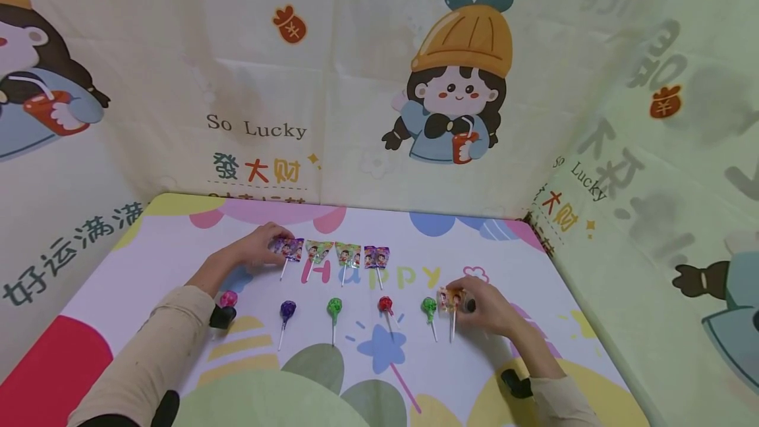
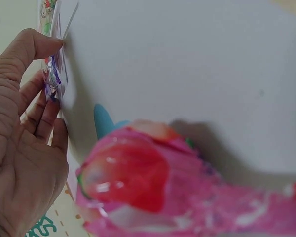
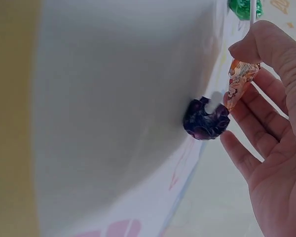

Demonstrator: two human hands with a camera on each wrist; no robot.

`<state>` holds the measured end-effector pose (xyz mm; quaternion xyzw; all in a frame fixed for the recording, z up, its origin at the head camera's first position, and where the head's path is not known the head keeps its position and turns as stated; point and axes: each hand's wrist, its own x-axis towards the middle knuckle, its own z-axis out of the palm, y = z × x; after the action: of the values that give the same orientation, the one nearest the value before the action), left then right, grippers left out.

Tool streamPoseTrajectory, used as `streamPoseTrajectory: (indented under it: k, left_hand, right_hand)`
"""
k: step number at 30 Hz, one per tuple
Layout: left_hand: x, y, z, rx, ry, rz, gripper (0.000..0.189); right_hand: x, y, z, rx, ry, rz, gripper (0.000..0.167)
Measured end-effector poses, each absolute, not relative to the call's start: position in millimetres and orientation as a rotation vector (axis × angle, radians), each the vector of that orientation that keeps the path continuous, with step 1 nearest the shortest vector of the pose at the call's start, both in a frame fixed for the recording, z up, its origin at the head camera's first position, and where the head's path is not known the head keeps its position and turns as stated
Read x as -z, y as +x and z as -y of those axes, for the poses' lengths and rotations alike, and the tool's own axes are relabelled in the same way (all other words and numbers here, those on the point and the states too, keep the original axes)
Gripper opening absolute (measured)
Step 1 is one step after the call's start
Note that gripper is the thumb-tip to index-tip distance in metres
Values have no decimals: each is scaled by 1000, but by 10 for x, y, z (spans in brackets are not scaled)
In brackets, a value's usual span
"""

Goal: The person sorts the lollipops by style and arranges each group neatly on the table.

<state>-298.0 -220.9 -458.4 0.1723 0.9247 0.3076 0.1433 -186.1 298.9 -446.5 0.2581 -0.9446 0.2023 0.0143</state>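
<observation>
At the left end of the back row, my left hand pinches the edge of a flat purple-wrapped lollipop, thumb on one face and fingers behind. Two green-wrapped lollipops and another purple one continue that row. My right hand holds a flat orange-wrapped lollipop between thumb and fingers, its white stick pointing toward me. A dark purple ball lollipop sits beside those fingers, mostly hidden in the head view. Close by on the left is a green ball lollipop.
In the front row lie purple, green and red ball lollipops. A pink lollipop lies by the left wrist, looming large in that wrist's view. Printed cloth walls bound the patterned table.
</observation>
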Motion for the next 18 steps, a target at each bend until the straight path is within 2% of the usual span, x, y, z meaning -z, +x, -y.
streamPoseTrajectory:
  k: [18]
  left_hand:
    - [4608,-2980,2201,-905,501,-2664,58]
  right_hand:
    - [4316,-2066,-2906,-694,822,2883,49]
